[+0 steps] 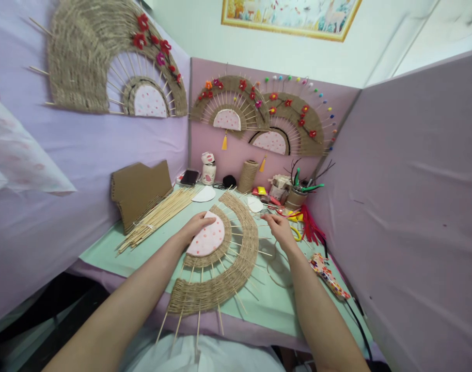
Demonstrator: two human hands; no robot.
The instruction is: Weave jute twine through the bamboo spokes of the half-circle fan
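Note:
A woven fan of tan twine on thin bamboo sticks lies tilted over the table's front edge, its outer stick ends bare. At its middle is a white half-circle with pink dots. My left hand grips that half-circle, thumb on top and the other fingers hidden beneath. To the right of the woven outer band, my right hand is closed in a pinch by the stick ends. A loose length of twine loops on the table below it and seems to run up to those fingers.
Bamboo sticks and cardboard lie at left. At the back stand a twine spool, a white jar and a tool pot. A glue gun with a cord lies at right. Finished fans hang on the partitions.

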